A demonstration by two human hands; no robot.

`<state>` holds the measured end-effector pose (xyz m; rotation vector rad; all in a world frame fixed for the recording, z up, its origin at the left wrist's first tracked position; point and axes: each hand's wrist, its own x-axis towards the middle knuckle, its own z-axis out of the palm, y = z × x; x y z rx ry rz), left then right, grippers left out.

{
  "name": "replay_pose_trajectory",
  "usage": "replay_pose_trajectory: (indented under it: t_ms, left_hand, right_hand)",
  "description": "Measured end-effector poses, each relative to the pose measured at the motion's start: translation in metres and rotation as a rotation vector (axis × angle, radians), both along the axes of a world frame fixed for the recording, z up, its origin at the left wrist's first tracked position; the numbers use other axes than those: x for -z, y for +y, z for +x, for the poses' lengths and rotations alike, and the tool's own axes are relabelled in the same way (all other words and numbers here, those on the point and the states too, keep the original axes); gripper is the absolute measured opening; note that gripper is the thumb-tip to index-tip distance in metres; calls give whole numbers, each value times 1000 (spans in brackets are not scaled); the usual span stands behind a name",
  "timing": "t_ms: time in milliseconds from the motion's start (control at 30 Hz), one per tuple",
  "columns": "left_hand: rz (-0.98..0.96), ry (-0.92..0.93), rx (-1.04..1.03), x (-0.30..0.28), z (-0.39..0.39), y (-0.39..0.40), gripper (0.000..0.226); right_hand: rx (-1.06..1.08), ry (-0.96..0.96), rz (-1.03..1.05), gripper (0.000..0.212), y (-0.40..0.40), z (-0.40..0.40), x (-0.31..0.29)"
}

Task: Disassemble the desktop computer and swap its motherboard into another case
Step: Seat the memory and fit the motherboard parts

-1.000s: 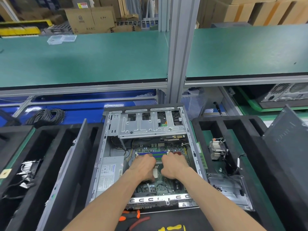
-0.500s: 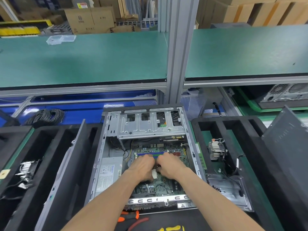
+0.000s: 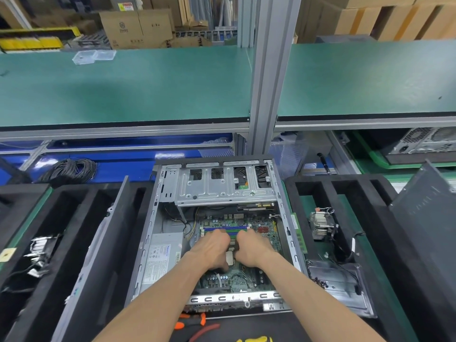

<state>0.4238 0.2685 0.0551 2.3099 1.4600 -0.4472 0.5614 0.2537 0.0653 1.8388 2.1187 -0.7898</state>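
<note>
While both my hands sit down inside the open case, I judge the teardown roughly midway; the side panel is already off and leaning in the foam tray to the left, a finned heatsink lies in the foam tray to the right, and a green memory stick stands just beside the case's right wall. Still left, as far as I can see: the motherboard lies flat on the case floor, the power supply sits at its left, the drive cage spans the far end, and the swap into another case has not begun; a second computer waits on the shelf at far right, though I cannot say it is the target.

My left hand and right hand are close together over the board's middle, knuckles up, fingers curled down on either side of a pale square part, probably the processor; whether they pinch it, a latch or nothing, I cannot tell, since the fingertips are hidden.

The case lies on its side with its long axis running away from me, drive cage far, rear plate near; the board follows that axis, memory slots crosswise at its far end. Orange-handled pliers lie just before the case.
</note>
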Motion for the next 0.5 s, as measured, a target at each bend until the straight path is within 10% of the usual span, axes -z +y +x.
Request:
replay_pose_trajectory:
  t_ms: [500]
  left_hand:
    - [-11,-27,28,-40,-14,16,45]
  right_hand:
    - [143,391,101,52,-2,12,-19]
